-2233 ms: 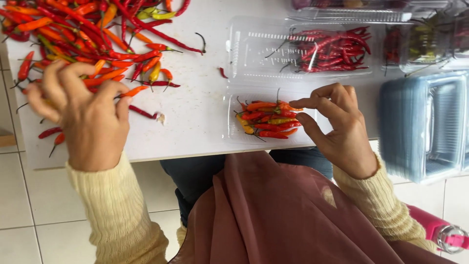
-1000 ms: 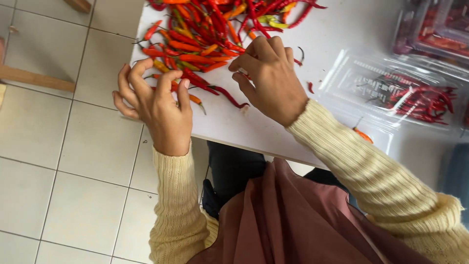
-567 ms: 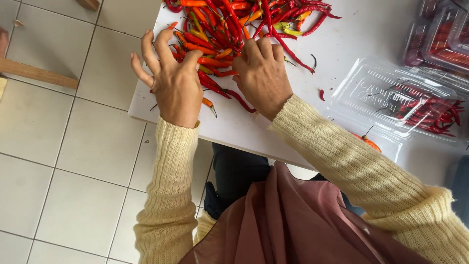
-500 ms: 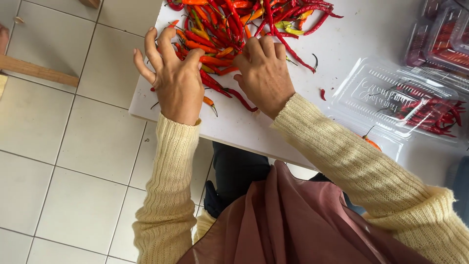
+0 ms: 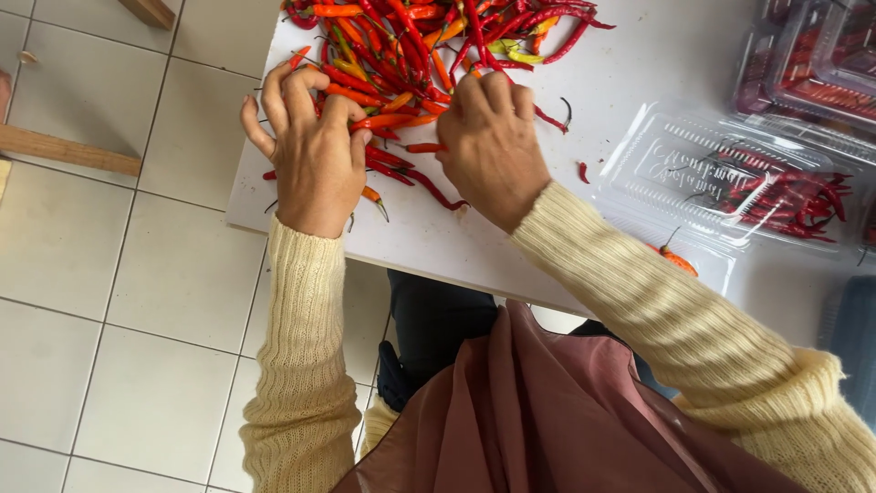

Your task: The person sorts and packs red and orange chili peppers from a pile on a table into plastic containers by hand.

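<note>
A heap of red and orange chili peppers [image 5: 411, 46] lies at the far left of a white table [image 5: 639, 73]. My left hand [image 5: 310, 151] rests on the heap's near edge, fingers bent over several chilies. My right hand [image 5: 493, 146] sits beside it, fingertips pinching among chilies at the heap's edge. Whether either hand has a firm hold on a chili is hidden by the fingers. Both arms wear cream knitted sleeves.
A clear plastic clamshell box [image 5: 730, 173] holding red chilies lies open at the right. More filled clear boxes [image 5: 812, 64] stand at the far right. A loose orange chili [image 5: 675, 258] lies near the table edge. Tiled floor [image 5: 109, 274] and wooden bars [image 5: 64, 151] are on the left.
My right hand left the box of chilies and came across to the heap beside my left hand. Both hands now work in the heap, and the view has swung left.
</note>
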